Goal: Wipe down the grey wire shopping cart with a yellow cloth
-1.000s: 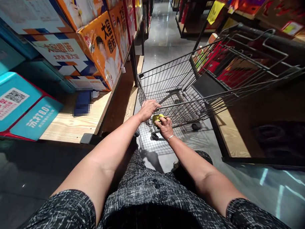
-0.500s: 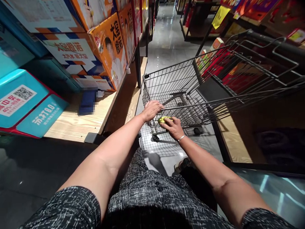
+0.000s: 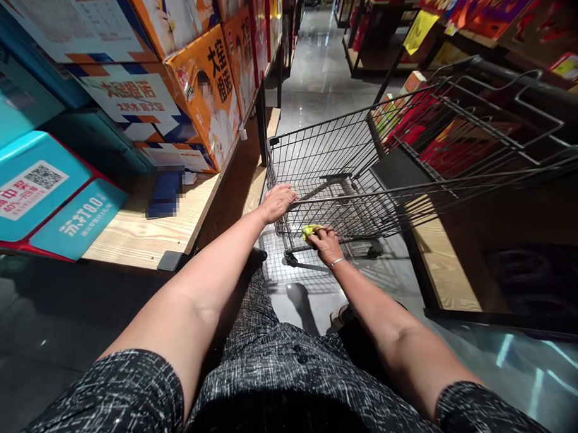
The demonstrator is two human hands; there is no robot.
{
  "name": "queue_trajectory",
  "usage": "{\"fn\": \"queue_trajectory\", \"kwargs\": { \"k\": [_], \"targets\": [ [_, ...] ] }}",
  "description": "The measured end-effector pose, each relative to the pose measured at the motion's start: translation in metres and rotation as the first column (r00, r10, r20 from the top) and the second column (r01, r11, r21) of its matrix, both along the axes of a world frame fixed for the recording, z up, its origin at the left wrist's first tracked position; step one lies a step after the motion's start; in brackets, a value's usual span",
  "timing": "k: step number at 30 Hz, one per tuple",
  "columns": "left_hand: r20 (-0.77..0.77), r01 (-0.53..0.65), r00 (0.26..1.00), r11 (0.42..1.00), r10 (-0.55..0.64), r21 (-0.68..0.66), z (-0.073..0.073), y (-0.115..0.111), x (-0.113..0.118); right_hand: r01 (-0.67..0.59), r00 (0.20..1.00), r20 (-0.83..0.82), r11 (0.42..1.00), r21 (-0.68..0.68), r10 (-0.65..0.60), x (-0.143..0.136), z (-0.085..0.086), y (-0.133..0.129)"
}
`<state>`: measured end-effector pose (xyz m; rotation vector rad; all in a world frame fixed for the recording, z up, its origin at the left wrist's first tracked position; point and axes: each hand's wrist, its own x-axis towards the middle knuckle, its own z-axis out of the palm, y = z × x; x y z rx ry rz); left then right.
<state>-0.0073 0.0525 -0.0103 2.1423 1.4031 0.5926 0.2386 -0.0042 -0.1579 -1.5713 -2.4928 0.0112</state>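
A grey wire shopping cart [image 3: 334, 152] stands tilted across the view, its narrow end nearest my hands. My left hand [image 3: 278, 203] is closed over the top rim at the cart's near corner. Lower and to the right, my right hand [image 3: 325, 243] has its fingers wrapped on a yellow-green cloth [image 3: 312, 233], which it presses against the cart's wire side. A bracelet circles my right wrist. The cart's basket holds nothing that I can make out.
Orange and white boxes [image 3: 203, 87] and teal boxes [image 3: 55, 193] are stacked on a wooden shelf [image 3: 171, 239] at the left. Another shelf [image 3: 442, 255] stands behind the cart at the right. A grey floor aisle [image 3: 307, 70] runs ahead.
My left hand has moved slightly left and up along with the cart's near corner. My right hand has shifted a little left, and more of the cloth shows.
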Motion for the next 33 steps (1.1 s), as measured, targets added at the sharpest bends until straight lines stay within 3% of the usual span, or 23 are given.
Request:
{"fn": "queue_trajectory", "kwargs": {
  "k": [3, 7, 12, 17, 20, 23, 26, 30, 33],
  "targets": [
    [0.014, -0.026, 1.000, 1.000, 0.026, 0.004, -0.002, 0.006, -0.008, 0.021, 0.997, 0.082, 0.993, -0.117, -0.012, -0.005, -0.019, -0.003],
    [0.015, -0.019, 1.000, 1.000, 0.019, 0.000, -0.001, 0.009, -0.012, -0.057, 0.995, 0.081, 0.996, -0.075, 0.063, -0.006, -0.008, 0.009],
    [-0.053, -0.064, 0.997, 0.998, 0.063, -0.020, 0.007, 0.007, -0.013, -0.050, 0.998, -0.038, 0.983, 0.174, 0.057, 0.012, 0.047, 0.023],
    [-0.212, -0.081, 0.976, 0.990, 0.056, -0.114, 0.033, 0.002, -0.003, 0.192, 0.955, -0.290, 0.877, 0.441, -0.063, 0.050, 0.112, 0.038],
    [-0.259, -0.071, 0.965, 0.988, 0.033, -0.140, 0.049, -0.005, 0.021, 0.257, 0.932, -0.349, 0.851, 0.458, -0.093, 0.051, 0.126, 0.045],
    [-0.196, 0.028, 0.979, 0.986, -0.061, -0.167, 0.055, -0.014, 0.045, 0.240, 0.942, -0.313, 0.891, 0.386, -0.118, 0.034, 0.109, 0.042],
    [-0.187, 0.041, 0.979, 0.981, -0.077, -0.190, 0.050, -0.020, 0.058, 0.211, 0.964, -0.221, 0.933, 0.290, -0.149, 0.015, 0.074, 0.033],
    [-0.205, -0.027, 0.979, 0.985, -0.009, -0.171, 0.041, -0.019, 0.056, 0.114, 0.991, -0.078, 0.989, 0.094, -0.107, 0.002, 0.024, 0.019],
    [-0.187, -0.032, 0.982, 0.988, 0.003, -0.150, 0.037, -0.014, 0.050, 0.029, 0.999, 0.033, 0.998, -0.048, -0.028, 0.000, -0.003, 0.013]
  ]
}}
